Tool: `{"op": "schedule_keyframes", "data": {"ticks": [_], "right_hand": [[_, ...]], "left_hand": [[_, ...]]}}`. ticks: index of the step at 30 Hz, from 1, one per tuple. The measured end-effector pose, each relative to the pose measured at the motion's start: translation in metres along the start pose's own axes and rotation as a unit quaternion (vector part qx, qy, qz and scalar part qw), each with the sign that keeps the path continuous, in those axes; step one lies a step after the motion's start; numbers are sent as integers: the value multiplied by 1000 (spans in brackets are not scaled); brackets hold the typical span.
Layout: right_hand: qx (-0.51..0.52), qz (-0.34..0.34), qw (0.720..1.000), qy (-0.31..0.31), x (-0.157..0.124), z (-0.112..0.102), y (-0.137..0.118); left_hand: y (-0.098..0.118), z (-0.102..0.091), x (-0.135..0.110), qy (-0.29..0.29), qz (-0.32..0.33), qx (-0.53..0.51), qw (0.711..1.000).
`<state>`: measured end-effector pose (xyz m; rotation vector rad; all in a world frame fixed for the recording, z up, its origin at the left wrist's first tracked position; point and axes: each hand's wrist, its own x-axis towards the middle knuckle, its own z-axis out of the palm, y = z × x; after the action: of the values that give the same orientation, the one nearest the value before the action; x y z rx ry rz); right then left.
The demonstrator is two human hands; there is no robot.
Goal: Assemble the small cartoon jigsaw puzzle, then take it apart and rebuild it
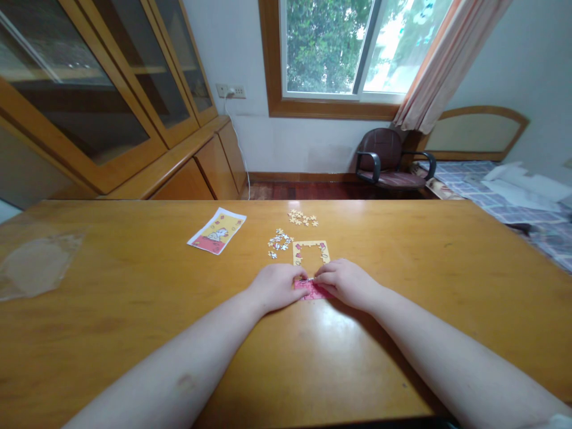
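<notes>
A partly assembled jigsaw puzzle lies before me, with a yellow edge around an open middle and a pink lower section. My left hand rests at its left side, thumb and forefinger apart, steadying nothing but touching the pink pieces. From the right, my right hand reaches over the pink section, its fingertips closed on a small whitish puzzle piece at the top of the pink. That piece is mostly covered by the fingers. Loose white-and-coloured pieces and a group of yellow pieces lie beyond.
A reference picture sheet lies on the wooden table to the left. Farther left is a clear plastic bag. Past the table stand a glass-door cabinet, an armchair and a bed.
</notes>
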<state>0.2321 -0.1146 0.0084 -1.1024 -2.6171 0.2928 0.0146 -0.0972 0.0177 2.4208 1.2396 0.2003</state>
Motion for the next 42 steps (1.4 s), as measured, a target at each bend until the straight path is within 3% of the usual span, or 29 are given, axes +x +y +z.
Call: {"op": "schedule_keyframes", "data": {"ticks": [14, 31, 39, 42], "right_hand": [[-26, 28, 999, -39, -4, -22, -5], [-25, 28, 997, -71, -2, -15, -4], [-14, 58, 995, -86, -1, -22, -8], [-43, 135, 988, -55, -4, -32, 3]], "left_hand": [[1, -2, -4, -7, 76, -3, 997], [0, 1, -2, -26, 71, -2, 997], [1, 0, -2, -28, 64, -5, 998], [0, 0, -2, -18, 65, -15, 998]]}}
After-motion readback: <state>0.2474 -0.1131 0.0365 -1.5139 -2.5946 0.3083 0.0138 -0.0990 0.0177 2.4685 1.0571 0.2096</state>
